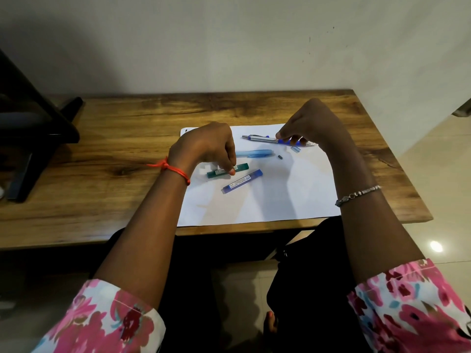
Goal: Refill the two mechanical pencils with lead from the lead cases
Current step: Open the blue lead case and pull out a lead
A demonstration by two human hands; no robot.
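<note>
My left hand: wrist arched, fingertips pinched down on the green lead case lying on the white paper. My right hand: fingers closed on the silver-and-blue pencil's grip. Light-blue pencil and blue lead case lie between. Advice: lift the case level, cap shut.

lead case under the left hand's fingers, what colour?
Green, with a white label: the lead case touched by the left hand. Head view.

Wooden table, plain wall, tiled floor
</note>
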